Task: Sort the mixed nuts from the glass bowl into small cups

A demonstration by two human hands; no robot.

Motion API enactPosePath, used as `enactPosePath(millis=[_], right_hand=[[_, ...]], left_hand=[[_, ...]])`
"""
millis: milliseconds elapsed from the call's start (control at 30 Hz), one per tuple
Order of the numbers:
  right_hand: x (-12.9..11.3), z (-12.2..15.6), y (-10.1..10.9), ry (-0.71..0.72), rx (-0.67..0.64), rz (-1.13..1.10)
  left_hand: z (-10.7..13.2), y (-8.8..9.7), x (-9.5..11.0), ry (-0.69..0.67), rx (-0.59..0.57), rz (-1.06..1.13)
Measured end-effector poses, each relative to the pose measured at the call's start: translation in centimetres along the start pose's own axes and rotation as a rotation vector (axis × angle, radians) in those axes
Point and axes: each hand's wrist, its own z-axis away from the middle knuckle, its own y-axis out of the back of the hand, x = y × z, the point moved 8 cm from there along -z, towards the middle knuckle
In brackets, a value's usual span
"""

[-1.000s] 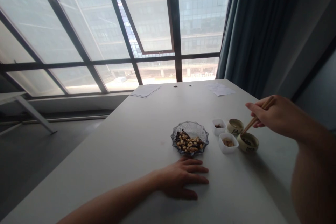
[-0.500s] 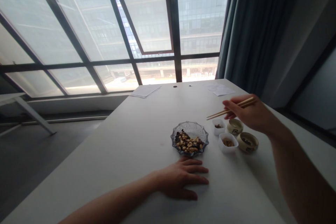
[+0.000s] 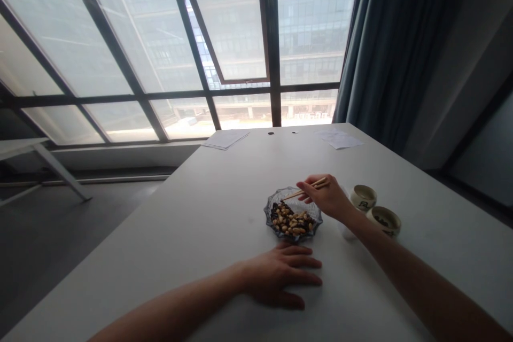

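A scalloped glass dish (image 3: 274, 228) of mixed pale and dark beans sits near the middle of the white table (image 3: 208, 208). My right hand (image 3: 328, 199) hovers over the dish's right rim, closed on a pair of wooden chopsticks (image 3: 304, 189) whose tips point left over the beans. My left hand (image 3: 282, 275) lies flat on the table just in front of the dish, fingers stretched out, holding nothing. Two round ceramic cups (image 3: 363, 197) (image 3: 383, 220) stand to the right of my right wrist. The small white containers are mostly hidden behind my right hand and forearm.
Sheets of paper (image 3: 224, 139) (image 3: 340, 139) lie at the table's far edge by the window. A dark curtain (image 3: 385, 48) hangs at the right. Another table (image 3: 36, 155) stands at the far left across the floor.
My right hand has carried the chopsticks from the cups on the right leftward and down to the glass dish. My left hand has stayed flat in place.
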Motion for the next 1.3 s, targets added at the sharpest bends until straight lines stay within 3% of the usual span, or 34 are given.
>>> enactPosePath(millis=[333, 767, 1067, 1300], right_hand=[[1.1, -0.1, -0.4, -0.021, 0.02, -0.024], [-0.3, 0.7, -1.0, 0.031, -0.043, 0.137], [-0.3, 0.8, -1.2, 0.105, 0.022, 0.203], [-1.4, 1.0, 0.6, 0.091, 0.091, 0.173]], left_hand=[[0.1, 0.1, 0.1, -0.01, 0.009, -0.009], [0.1, 0.0, 0.1, -0.007, 0.008, -0.003], [0.1, 0.1, 0.2, -0.009, 0.011, 0.006], [0.4, 0.0, 0.0, 0.002, 0.005, 0.005]])
